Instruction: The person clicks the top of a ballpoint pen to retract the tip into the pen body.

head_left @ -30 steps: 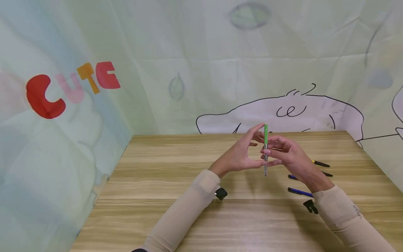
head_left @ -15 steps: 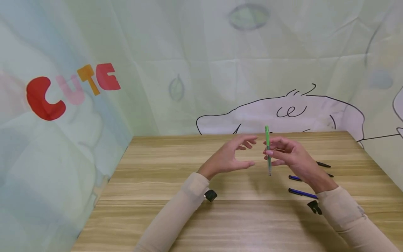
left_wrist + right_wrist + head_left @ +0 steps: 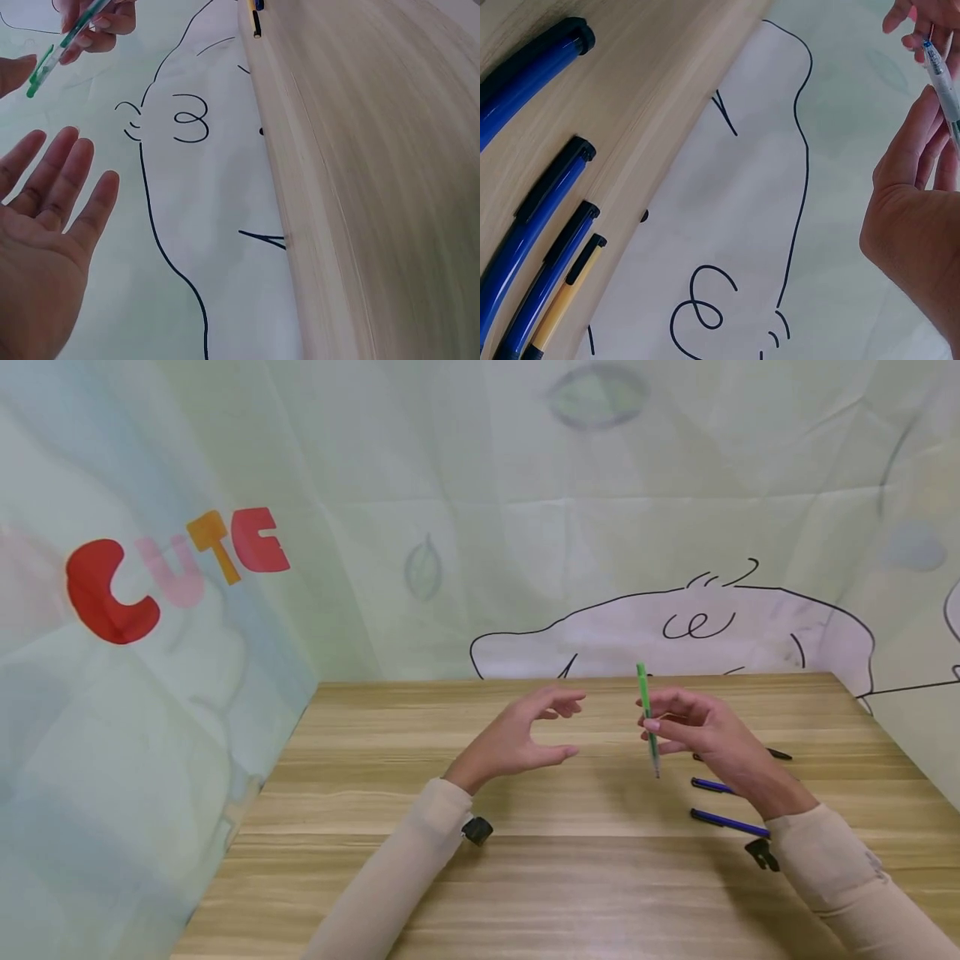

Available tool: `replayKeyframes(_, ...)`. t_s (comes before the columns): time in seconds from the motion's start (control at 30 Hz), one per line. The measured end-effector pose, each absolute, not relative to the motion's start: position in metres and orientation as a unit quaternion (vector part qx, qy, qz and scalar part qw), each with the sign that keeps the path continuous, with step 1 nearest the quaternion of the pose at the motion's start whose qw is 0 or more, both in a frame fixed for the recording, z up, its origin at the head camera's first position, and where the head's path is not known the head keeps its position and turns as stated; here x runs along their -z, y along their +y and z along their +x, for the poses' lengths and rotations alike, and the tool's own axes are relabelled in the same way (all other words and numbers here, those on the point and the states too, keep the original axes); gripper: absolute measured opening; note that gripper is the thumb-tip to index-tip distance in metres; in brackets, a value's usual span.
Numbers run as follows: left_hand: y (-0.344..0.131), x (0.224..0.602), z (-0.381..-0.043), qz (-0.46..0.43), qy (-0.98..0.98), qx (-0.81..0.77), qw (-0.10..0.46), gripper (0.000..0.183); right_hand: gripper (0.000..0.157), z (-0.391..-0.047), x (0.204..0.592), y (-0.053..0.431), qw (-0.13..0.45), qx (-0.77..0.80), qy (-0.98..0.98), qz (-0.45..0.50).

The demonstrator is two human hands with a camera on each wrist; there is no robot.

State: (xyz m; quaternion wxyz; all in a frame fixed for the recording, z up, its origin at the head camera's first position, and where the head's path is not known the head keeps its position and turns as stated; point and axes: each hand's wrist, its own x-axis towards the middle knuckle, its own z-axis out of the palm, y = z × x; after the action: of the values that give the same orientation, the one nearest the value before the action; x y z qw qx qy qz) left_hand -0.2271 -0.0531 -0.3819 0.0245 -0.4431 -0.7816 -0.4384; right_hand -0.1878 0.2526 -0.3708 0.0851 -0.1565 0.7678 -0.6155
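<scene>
A green pen with a clear lower barrel is pinched between the thumb and fingers of my right hand, above the table. It stands nearly upright, its tip pointing down and slightly right. To its left, my left hand hangs in the air with thumb and fingers spread apart, holding nothing and facing the pen across a gap. The left wrist view has the green pen beyond the relaxed fingers of the left hand. From the right wrist, the clear end of the pen shows past the right hand.
Blue pens with black clips lie on the wooden table, below and behind the right hand. A yellow pen with a black clip lies beside them. A printed cloth hangs behind the table and at its left.
My left hand has left the pen's ends and moved left. The right hand has shifted slightly right with the green pen, which now leans a little.
</scene>
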Motion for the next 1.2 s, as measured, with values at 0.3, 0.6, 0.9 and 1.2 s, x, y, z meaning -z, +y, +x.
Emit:
replayKeyframes(0.3,-0.076,0.386,-0.223,-0.426,-0.784,0.45,0.027,0.063,0.031,-0.189,0.374,0.263,0.08,0.601,0.778,-0.163)
replayKeyframes(0.6,-0.097,0.39,-0.22,-0.409,-0.79,0.456,0.033,0.062,0.03,-0.19,0.375,0.273,0.068,0.591,0.786,-0.168)
replayKeyframes(0.9,-0.113,0.394,-0.218,-0.39,-0.805,0.445,0.042,0.062,0.029,-0.193,0.379,0.285,0.067,0.586,0.79,-0.169)
replayKeyframes(1.2,-0.131,0.396,-0.215,-0.363,-0.816,0.449,0.038,0.063,0.028,-0.198,0.379,0.294,0.07,0.578,0.796,-0.168)
